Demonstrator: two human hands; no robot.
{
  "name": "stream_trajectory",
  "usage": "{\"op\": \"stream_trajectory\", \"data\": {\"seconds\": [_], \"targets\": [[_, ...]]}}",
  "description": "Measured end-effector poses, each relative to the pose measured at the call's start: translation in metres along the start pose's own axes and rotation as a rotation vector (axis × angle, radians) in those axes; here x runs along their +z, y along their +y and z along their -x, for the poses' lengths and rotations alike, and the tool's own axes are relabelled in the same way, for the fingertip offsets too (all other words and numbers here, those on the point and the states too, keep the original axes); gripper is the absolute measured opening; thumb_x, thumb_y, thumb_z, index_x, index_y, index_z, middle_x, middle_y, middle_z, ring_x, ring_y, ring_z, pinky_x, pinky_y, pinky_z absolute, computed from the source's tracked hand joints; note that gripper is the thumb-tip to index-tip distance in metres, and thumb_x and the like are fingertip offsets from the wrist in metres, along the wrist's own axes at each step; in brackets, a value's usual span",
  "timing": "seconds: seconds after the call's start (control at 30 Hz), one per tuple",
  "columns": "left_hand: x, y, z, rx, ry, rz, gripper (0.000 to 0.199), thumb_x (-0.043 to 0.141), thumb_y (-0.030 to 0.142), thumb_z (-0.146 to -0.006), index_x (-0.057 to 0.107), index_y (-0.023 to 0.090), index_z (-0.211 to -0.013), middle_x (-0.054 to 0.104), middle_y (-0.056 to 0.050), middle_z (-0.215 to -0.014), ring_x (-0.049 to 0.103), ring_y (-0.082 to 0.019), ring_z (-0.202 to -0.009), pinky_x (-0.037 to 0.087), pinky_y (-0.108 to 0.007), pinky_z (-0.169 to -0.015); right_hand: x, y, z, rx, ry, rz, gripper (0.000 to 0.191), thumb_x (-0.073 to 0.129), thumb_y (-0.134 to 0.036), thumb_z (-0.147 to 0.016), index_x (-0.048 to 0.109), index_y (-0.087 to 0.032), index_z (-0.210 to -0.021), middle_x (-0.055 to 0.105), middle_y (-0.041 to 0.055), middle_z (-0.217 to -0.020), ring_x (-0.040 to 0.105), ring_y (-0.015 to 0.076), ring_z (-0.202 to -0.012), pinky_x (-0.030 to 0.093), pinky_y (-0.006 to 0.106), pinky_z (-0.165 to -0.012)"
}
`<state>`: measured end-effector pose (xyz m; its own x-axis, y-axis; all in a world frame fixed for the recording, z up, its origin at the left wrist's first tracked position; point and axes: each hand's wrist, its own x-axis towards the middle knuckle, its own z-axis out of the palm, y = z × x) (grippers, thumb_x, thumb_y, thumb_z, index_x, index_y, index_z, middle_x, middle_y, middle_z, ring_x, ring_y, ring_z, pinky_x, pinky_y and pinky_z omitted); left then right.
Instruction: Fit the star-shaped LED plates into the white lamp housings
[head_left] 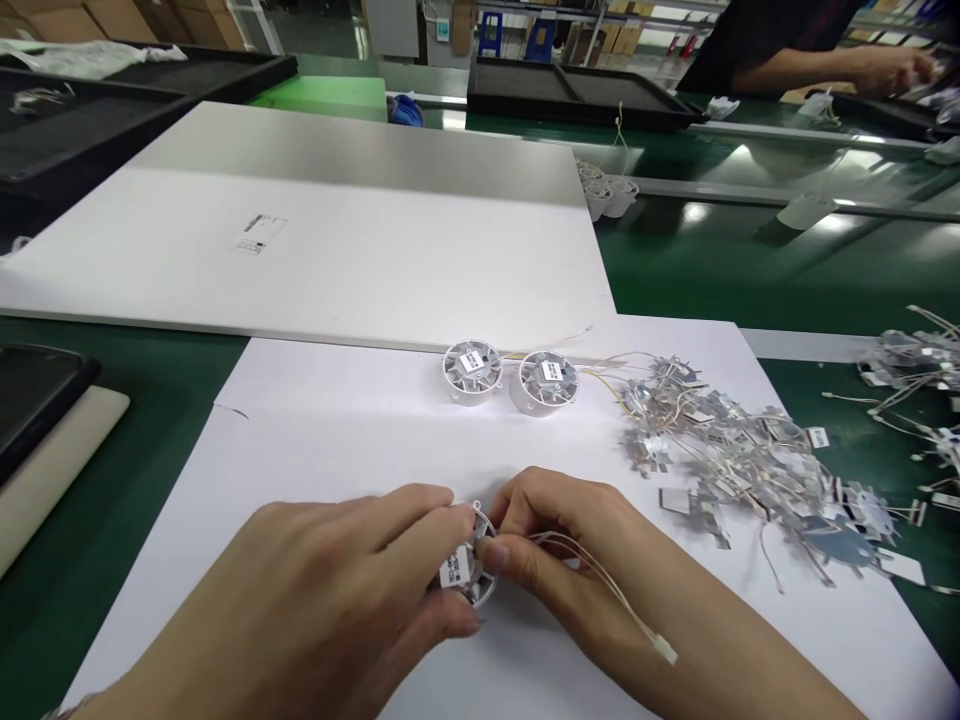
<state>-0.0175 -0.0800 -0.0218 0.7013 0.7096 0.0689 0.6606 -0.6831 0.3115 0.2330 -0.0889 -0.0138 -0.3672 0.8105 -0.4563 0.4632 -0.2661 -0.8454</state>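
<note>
A small round white-rimmed fan-like unit [456, 568] with a label is held between my two hands, just above the white sheet [330, 430]. My left hand [360, 580] grips its left side, fingers on top and thumb at the bottom edge. At its right rim, my right hand [551, 550] pinches with thumb and forefinger. Thin white wires with a white plug [664, 648] trail over the right wrist. Two similar round units, one [472, 370] left and one [549, 382] right, stand beyond my hands. A heap of silvery metal pieces with wires [735, 440] lies to the right.
A large white board [360, 240] covers the bench behind. White cups [611, 195] stand at its right end. Black trays [570, 90] sit further back. A dark device [37, 400] lies at left. Another person's arm [810, 72] is at top right.
</note>
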Motion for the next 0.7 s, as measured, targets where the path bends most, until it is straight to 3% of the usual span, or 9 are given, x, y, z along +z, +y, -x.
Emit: {"op": "stream_trajectory", "data": {"seconds": [0.17, 0.3, 0.5, 0.7], "targets": [[0.004, 0.002, 0.005, 0.06, 0.12, -0.083, 0.03, 0.037, 0.032, -0.116, 0.059, 0.027, -0.136, 0.084, -0.004, -0.116, 0.084, -0.028, -0.079, 0.067, -0.037, -0.058, 0.0, 0.002, -0.001, 0.002, -0.006, 0.012, 0.036, 0.056, -0.049, -0.113, 0.057, -0.025, -0.087, 0.066, -0.0013, -0.088, 0.058, 0.0182, -0.079, 0.045, 0.031, -0.069], [0.006, 0.001, 0.009, 0.034, 0.053, -0.071, 0.037, 0.033, 0.032, -0.116, 0.061, 0.028, -0.14, 0.083, -0.004, -0.125, 0.085, -0.028, -0.085, 0.068, -0.034, -0.062, 0.001, 0.002, -0.004, 0.008, -0.009, 0.013, 0.037, 0.055, -0.049, -0.114, 0.056, -0.025, -0.086, 0.065, -0.0011, -0.087, 0.058, 0.0183, -0.078, 0.044, 0.031, -0.068], [-0.008, -0.003, -0.005, -0.065, -0.028, 0.129, 0.034, 0.057, 0.05, -0.11, 0.071, 0.036, -0.138, 0.083, -0.002, -0.114, 0.083, -0.029, -0.101, 0.068, -0.028, -0.074, -0.004, -0.002, -0.004, -0.041, 0.014, 0.034, 0.031, 0.055, -0.042, -0.111, 0.058, -0.024, -0.086, 0.066, 0.0005, -0.086, 0.059, 0.019, -0.076, 0.044, 0.031, -0.067], [-0.01, -0.005, -0.018, -0.068, -0.019, 0.164, 0.041, 0.061, 0.063, -0.106, 0.073, 0.037, -0.135, 0.083, -0.003, -0.112, 0.081, -0.031, -0.111, 0.069, -0.03, -0.077, -0.01, -0.002, 0.0, -0.074, 0.045, 0.147, 0.027, 0.055, -0.031, -0.108, 0.066, -0.024, -0.085, 0.067, -0.0006, -0.08, 0.057, 0.0181, -0.071, 0.042, 0.03, -0.063]]}}
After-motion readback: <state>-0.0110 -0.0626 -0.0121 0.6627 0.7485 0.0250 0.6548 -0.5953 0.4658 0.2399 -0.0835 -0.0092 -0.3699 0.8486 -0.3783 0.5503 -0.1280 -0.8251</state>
